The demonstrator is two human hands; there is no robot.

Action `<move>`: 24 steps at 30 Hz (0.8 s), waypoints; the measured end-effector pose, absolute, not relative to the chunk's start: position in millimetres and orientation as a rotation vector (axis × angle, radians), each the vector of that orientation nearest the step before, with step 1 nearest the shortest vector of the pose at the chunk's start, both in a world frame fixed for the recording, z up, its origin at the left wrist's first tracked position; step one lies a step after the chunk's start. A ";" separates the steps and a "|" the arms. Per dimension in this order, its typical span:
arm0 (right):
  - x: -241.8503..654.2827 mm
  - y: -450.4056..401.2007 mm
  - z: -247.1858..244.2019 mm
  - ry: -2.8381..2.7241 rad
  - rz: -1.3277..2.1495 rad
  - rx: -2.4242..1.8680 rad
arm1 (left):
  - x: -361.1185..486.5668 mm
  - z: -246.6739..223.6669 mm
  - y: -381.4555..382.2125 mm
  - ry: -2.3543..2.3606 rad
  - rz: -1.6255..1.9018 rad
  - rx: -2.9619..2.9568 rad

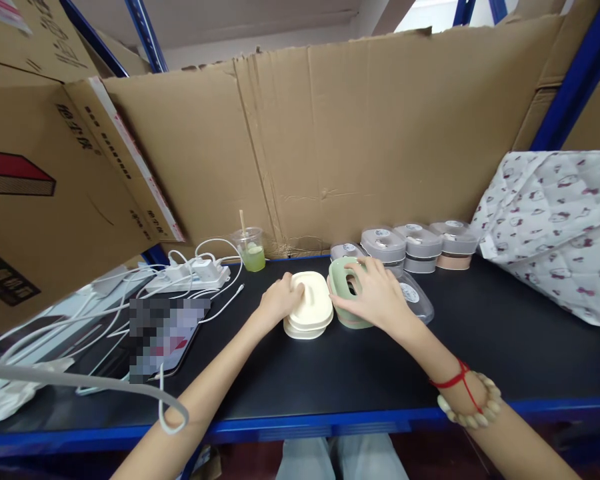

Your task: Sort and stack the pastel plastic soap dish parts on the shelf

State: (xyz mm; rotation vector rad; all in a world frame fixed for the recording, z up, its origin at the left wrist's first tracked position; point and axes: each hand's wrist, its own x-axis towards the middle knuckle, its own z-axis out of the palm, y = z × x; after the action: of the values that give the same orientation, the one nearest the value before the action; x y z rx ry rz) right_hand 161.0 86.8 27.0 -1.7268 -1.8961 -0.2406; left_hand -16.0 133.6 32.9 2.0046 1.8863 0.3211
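Note:
On the black tabletop, a stack of cream rounded-square lids (314, 308) sits in front of me. My left hand (280, 298) is closed on the left edge of the stack, thumb on top and fingers along the side. Just right of it is a green rounded piece (343, 308) with a dark opening, and a pinkish layer shows beneath its rim. My right hand (375, 293) grips this green piece from the right, fingers over the far side and thumb at the near side. The two stacks stand side by side, nearly touching.
Behind are several grey-lidded containers (383, 245) in a row, with a loose clear grey lid (416, 297) nearer. A cup of green drink (253, 252), power strip (187, 280), cables and phone (173, 340) lie left. A patterned bag (560, 227) stands right; cardboard (380, 140) walls the back.

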 end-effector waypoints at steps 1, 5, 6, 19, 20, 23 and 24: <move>161.2 87.0 26.5 -1.905 -0.221 -1.713 | -14.2 33.1 131.6 1.922 0.290 2.021; 162.7 88.7 22.1 -2.013 -0.095 -1.754 | -10.6 34.5 128.5 1.968 0.159 2.037; 163.2 89.4 21.1 -2.026 -0.080 -1.765 | -10.2 34.4 128.7 1.956 0.137 2.035; 171.5 96.0 26.8 -1.618 -0.339 -1.193 | 9.9 67.2 141.5 1.871 0.843 2.099; 171.8 95.8 26.9 -1.615 -0.358 -1.172 | 18.2 72.5 147.5 1.830 0.817 2.078; 172.5 94.6 27.9 -1.628 -0.405 -1.126 | 47.9 81.9 169.5 1.726 0.699 2.038; 172.8 94.0 28.5 -1.630 -0.409 -1.122 | 57.9 82.3 177.0 1.695 0.646 2.001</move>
State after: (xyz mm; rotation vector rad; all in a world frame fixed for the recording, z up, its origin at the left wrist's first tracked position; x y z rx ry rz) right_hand 172.8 94.0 28.5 -1.1222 -1.6300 -0.4086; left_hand 57.9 177.0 82.3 2.0014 1.6952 0.6456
